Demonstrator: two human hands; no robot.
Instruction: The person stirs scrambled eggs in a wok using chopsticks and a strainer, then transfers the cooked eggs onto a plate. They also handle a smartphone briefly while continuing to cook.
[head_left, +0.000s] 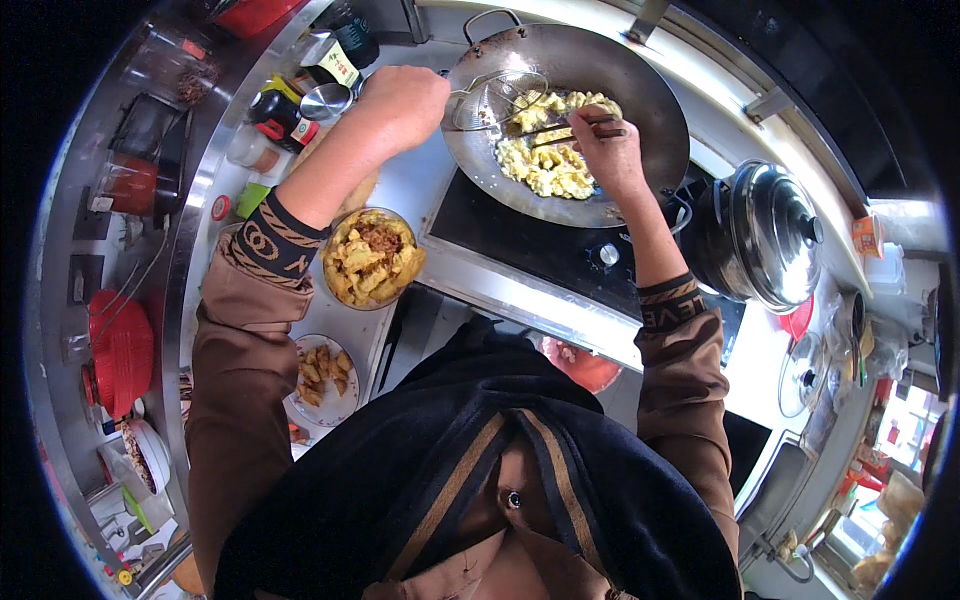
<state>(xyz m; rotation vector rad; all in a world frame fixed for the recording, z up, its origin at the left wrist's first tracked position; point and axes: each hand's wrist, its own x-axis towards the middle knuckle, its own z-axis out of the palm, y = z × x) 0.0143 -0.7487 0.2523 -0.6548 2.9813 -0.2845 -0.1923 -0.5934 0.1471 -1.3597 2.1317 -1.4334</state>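
A large steel wok (660, 112) stands on the black cooktop (480, 202). Pale yellow battered pieces (551, 176) lie clustered in it. My left hand (405, 105) is closed at the handle end of a wire skimmer (491, 105), whose mesh is over the wok's left side. In my right hand (611, 154) is a pair of dark chopsticks (553, 140), their tips among the battered pieces. Below my left forearm, a bowl (328, 285) is heaped with yellow coated pieces (364, 262) and a brown patch on top. A plate (341, 411) nearer me carries browned fried pieces (322, 371).
A lidded steel pot (772, 232) stands right of the wok. Bottles and jars (277, 112) crowd the counter's back left, with a metal ladle (326, 101) beside them. A glass lid (802, 375) is at the right. Below the counter edge sits a red basin (581, 367).
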